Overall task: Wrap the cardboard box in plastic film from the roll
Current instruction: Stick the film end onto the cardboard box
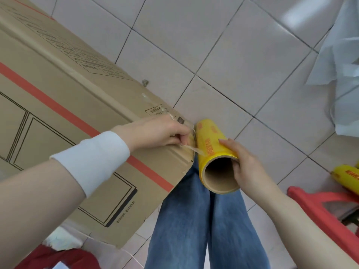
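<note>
A large brown cardboard box [64, 105] with a red stripe and black print fills the left of the view, standing on the tiled floor. A yellow roll of plastic film [211, 144] with an open cardboard core sits right at the box's near corner. My right hand [244, 164] grips the roll at its near end. My left hand [157, 133], with a white cuff at the wrist, pinches the clear film's loose end [196, 149] against the box corner. Crinkled clear film lies on the box just above that hand.
A second yellow film roll [346, 178] lies at the right edge above a red plastic stool [320, 206]. Pale blue sheeting [342, 61] is bunched at the upper right. My blue-jeaned legs [204, 230] are below the roll. A red item [64, 259] sits bottom left.
</note>
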### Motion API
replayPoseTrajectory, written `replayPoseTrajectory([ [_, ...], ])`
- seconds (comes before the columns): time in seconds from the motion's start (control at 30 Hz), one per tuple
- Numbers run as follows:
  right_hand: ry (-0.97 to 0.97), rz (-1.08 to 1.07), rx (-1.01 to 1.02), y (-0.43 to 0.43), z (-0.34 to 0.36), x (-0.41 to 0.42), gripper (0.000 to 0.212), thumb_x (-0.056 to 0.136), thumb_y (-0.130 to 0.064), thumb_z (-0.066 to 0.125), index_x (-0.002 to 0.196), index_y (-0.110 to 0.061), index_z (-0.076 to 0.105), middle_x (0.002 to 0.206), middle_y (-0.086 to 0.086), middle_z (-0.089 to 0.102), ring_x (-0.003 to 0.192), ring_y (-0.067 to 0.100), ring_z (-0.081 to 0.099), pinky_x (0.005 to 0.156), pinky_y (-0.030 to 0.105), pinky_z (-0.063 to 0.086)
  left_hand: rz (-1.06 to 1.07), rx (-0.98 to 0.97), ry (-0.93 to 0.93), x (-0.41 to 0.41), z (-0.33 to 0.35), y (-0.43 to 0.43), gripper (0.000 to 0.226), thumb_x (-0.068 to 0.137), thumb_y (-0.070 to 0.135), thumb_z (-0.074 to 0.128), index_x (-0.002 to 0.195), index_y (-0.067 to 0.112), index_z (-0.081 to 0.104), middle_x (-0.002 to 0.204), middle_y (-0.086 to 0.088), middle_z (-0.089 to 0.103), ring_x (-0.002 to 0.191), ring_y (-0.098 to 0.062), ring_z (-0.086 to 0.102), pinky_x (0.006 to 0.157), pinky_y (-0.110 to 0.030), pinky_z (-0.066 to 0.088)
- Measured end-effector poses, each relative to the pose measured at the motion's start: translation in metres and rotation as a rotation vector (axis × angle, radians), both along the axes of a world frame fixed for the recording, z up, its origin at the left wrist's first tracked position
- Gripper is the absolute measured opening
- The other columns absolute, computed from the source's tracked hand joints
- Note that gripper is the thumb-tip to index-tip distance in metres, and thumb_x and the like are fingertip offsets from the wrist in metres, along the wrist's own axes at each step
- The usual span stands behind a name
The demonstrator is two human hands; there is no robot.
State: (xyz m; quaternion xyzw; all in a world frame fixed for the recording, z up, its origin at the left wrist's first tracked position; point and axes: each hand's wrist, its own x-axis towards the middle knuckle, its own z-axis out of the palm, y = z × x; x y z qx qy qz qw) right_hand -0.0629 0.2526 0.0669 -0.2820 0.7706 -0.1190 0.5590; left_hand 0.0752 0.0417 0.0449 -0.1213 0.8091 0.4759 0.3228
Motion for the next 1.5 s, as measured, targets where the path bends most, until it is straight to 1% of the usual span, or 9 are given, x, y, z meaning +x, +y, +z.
replayPoseTrajectory([
  [0.3, 0.001, -0.009, 0.019, 0.007, 0.003, 0.016, 0.067, 0.090, 0.011, 0.040, 0.144, -0.030, 0.034, 0.155, 0.001, 0.026, 0.139, 0.023, 0.033, 0.106, 0.024, 0.027, -0.243, -0.127, -0.041, -0.002, 0.005, 0.002, 0.010, 0.095, 0.024, 0.048, 0.093, 0.022, 0.058, 0.110, 0.008, 0.068, 0.096, -0.016, 0.063, 0.059, -0.020, 0.038],
  [0.53, -0.020, -0.017, 0.016, 0.006, 0.003, 0.016, 0.070, 0.089, 0.012, 0.039, 0.143, -0.031, 0.033, 0.157, -0.001, 0.023, 0.137, 0.025, 0.035, 0.106, 0.026, 0.028, -0.235, 0.047, -0.340, -0.010, 0.020, 0.001, 0.027, 0.096, 0.038, 0.041, 0.118, 0.028, 0.054, 0.118, 0.012, 0.063, 0.108, -0.010, 0.056, 0.094, -0.030, 0.043],
  [0.77, -0.064, -0.005, -0.026, 0.012, -0.004, 0.013, 0.072, 0.089, 0.013, 0.039, 0.144, -0.032, 0.030, 0.157, 0.000, 0.020, 0.140, 0.021, 0.031, 0.106, 0.021, 0.026, -0.186, -0.074, -0.265, -0.028, 0.003, 0.023, 0.027, 0.094, 0.037, 0.046, 0.097, 0.018, 0.065, 0.114, 0.007, 0.057, 0.102, -0.014, 0.055, 0.087, -0.028, 0.042],
  [0.93, -0.125, -0.013, -0.040, 0.018, -0.007, 0.008, 0.077, 0.088, 0.010, 0.045, 0.140, -0.041, 0.021, 0.156, -0.005, 0.020, 0.141, 0.014, 0.028, 0.095, 0.003, 0.016, -0.241, -0.069, -0.326, -0.004, 0.002, 0.023, 0.037, 0.094, 0.045, 0.040, 0.130, 0.039, 0.041, 0.125, 0.014, 0.060, 0.116, -0.013, 0.055, 0.094, -0.032, 0.045],
  [1.1, -0.338, -0.134, -0.020, 0.022, -0.004, -0.001, 0.061, 0.081, -0.038, 0.067, 0.122, -0.059, 0.027, 0.144, -0.021, 0.023, 0.135, -0.002, 0.022, 0.106, 0.015, 0.021, -0.350, 0.003, -0.271, -0.006, 0.000, 0.020, 0.041, 0.095, 0.045, 0.039, 0.133, 0.032, 0.049, 0.144, 0.017, 0.040, 0.134, 0.004, 0.032, 0.112, -0.031, 0.030],
  [1.17, -0.490, -0.293, 0.059, 0.018, -0.001, -0.007, 0.058, 0.066, -0.058, 0.065, 0.120, -0.055, 0.043, 0.140, -0.023, 0.029, 0.129, -0.007, 0.028, 0.107, 0.023, 0.030, -0.372, 0.033, -0.356, -0.010, -0.005, 0.016, 0.050, 0.091, 0.057, 0.033, 0.131, 0.032, 0.051, 0.142, 0.014, 0.044, 0.133, -0.006, 0.040, 0.109, -0.034, 0.034],
  [1.27, -0.529, -0.536, 0.145, 0.006, -0.012, -0.017, 0.025, 0.082, -0.054, 0.056, 0.097, -0.036, 0.063, 0.110, -0.012, 0.056, 0.101, -0.005, 0.054, 0.087, 0.027, 0.048, -0.295, 0.041, -0.445, -0.022, -0.013, 0.011, 0.089, 0.064, 0.086, 0.016, 0.114, 0.032, 0.065, 0.117, 0.000, 0.067, 0.110, -0.018, 0.060, 0.097, -0.038, 0.045],
  [1.37, -0.389, -0.552, 0.371, -0.004, -0.062, -0.022, 0.054, 0.080, -0.056, 0.059, 0.121, -0.021, 0.052, 0.124, 0.005, 0.056, 0.110, 0.021, 0.057, 0.087, 0.040, 0.051, -0.192, 0.107, -0.469, -0.030, -0.024, 0.010, 0.088, 0.057, 0.085, 0.021, 0.096, 0.026, 0.073, 0.101, 0.000, 0.070, 0.098, -0.017, 0.062, 0.094, -0.039, 0.045],
  [1.5, -0.617, -0.784, 0.544, -0.018, -0.124, -0.017, 0.103, 0.068, -0.060, 0.069, 0.150, -0.027, 0.016, 0.147, 0.012, 0.037, 0.125, 0.039, 0.046, 0.095, 0.051, 0.045, -0.107, 0.247, -0.626, -0.038, -0.044, 0.005, 0.063, 0.065, 0.081, 0.033, 0.075, 0.035, 0.075, 0.096, 0.011, 0.067, 0.097, -0.007, 0.059, 0.097, -0.028, 0.040],
])
